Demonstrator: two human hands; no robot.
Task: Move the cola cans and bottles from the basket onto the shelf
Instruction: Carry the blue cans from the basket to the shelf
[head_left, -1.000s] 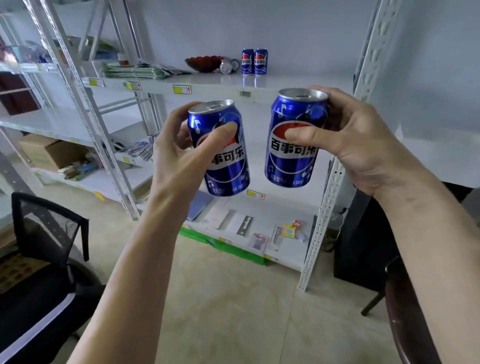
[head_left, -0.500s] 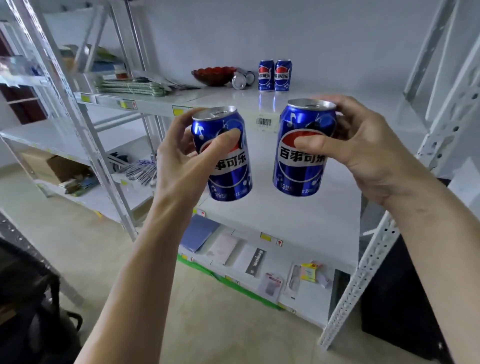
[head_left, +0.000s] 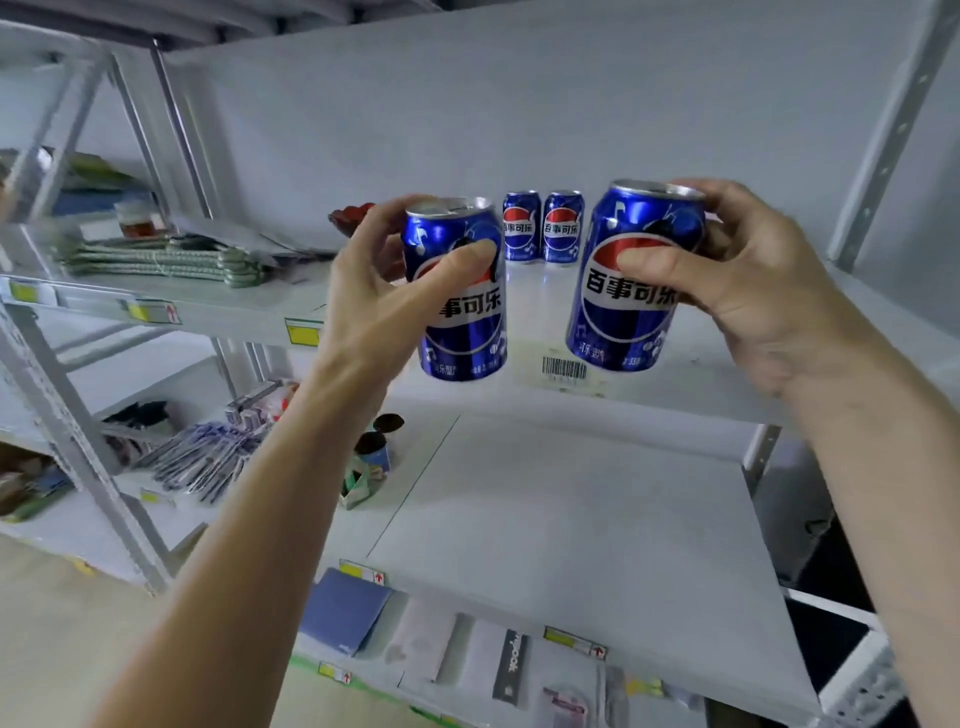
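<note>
1. The left hand (head_left: 384, 291) is wrapped round the upper half of one cola can (head_left: 460, 296) — thumb across the front, fingers behind — holding it upright in the air at the shelf (head_left: 727, 384) front edge.
2. Behind, two cans (head_left: 540, 228) already stand side by side at the back of that shelf.
3. The right hand (head_left: 748, 280) grips a second can (head_left: 634, 280) near its top, thumb on the label, also upright and off the shelf.
4. These look like full cans: stiff-walled, fairly heavy, smooth and possibly slick. A grip round the middle of the body seems safest — set them flat beside the standing pair.
</note>
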